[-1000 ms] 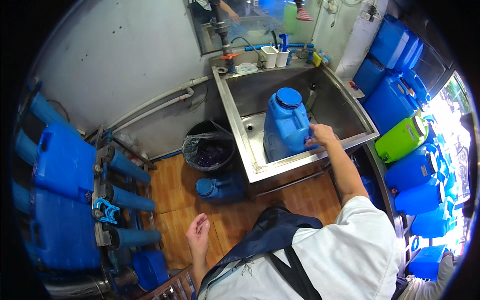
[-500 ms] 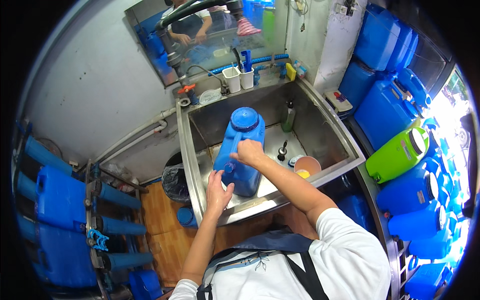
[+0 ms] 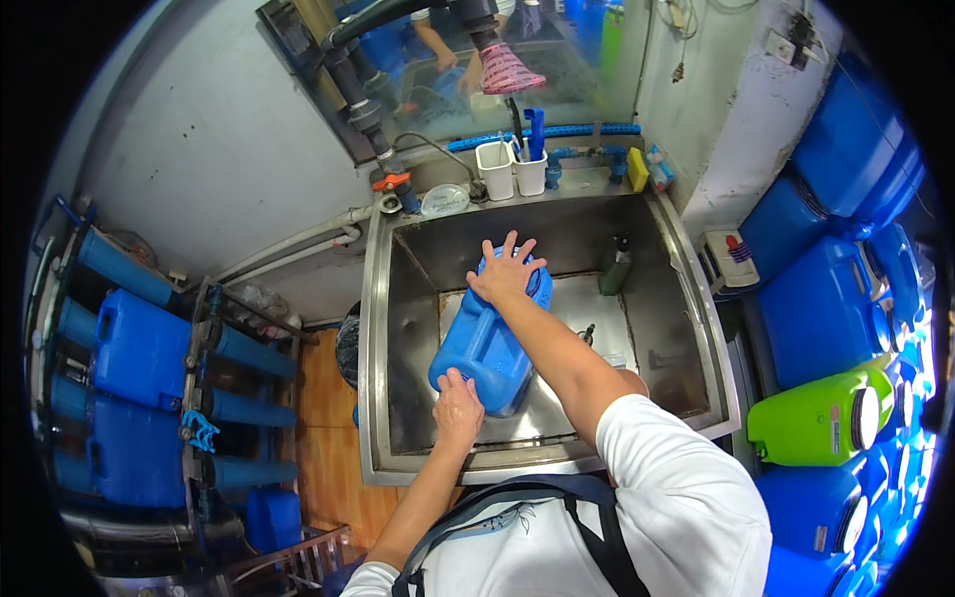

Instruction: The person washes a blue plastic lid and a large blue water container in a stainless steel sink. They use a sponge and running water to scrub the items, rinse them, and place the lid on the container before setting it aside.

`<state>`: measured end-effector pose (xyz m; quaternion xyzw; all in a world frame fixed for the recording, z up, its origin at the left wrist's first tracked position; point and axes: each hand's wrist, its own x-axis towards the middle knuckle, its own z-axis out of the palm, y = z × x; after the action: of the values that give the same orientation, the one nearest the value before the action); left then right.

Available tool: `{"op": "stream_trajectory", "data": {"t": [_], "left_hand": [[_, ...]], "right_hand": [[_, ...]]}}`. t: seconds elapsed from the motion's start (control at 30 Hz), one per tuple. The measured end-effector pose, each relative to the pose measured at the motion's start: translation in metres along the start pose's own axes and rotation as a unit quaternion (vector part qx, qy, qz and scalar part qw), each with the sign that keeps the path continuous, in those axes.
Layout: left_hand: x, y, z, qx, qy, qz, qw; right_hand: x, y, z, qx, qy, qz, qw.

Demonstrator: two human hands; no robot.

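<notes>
A blue plastic jug stands or leans in the steel sink, its top toward the back wall. My right hand is spread over the jug's top, fingers apart, covering much of the cap. My left hand grips the near lower part of the jug with bent fingers; what lies under them is hidden. A green bottle stands at the back right of the basin, and a small dark fitting lies partly hidden beside my right forearm.
Pipes with an orange valve handle, white holders with tools and a yellow sponge line the sink's back. A pink-wrapped spout hangs overhead. Blue filter housings are left; stacked jugs, one green, crowd the right.
My right hand has gone from gripping the jug's handle to lying spread over its top, further forward. My left hand has come up from beside me onto the jug's near part.
</notes>
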<state>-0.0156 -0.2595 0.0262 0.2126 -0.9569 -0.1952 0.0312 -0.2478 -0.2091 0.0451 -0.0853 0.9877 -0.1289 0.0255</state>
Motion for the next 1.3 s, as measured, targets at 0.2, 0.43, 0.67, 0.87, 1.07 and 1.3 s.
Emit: {"op": "stream_trajectory", "data": {"t": [0.2, 0.43, 0.67, 0.87, 1.07, 1.3], "left_hand": [[0.027, -0.045, 0.011, 0.014, 0.087, 0.061, 0.994], [0.073, -0.064, 0.002, 0.045, 0.115, 0.067, 0.990], [0.121, -0.077, 0.001, 0.009, 0.128, 0.057, 0.990], [0.148, -0.058, 0.011, 0.048, 0.097, 0.015, 0.994], [0.156, -0.038, -0.002, 0.035, 0.068, -0.090, 0.993], [0.133, -0.018, -0.011, 0.003, -0.006, -0.139, 0.990]], "right_hand": [[-0.013, 0.013, 0.005, 0.001, 0.033, -0.035, 0.999], [0.005, 0.061, -0.003, -0.029, 0.054, -0.347, 0.936], [-0.008, 0.087, -0.018, -0.014, 0.024, -0.423, 0.906], [-0.006, 0.108, -0.024, -0.025, 0.031, -0.408, 0.912], [0.001, 0.097, -0.008, -0.037, 0.049, -0.338, 0.939], [0.021, 0.111, -0.018, -0.042, 0.017, -0.388, 0.921]]}}
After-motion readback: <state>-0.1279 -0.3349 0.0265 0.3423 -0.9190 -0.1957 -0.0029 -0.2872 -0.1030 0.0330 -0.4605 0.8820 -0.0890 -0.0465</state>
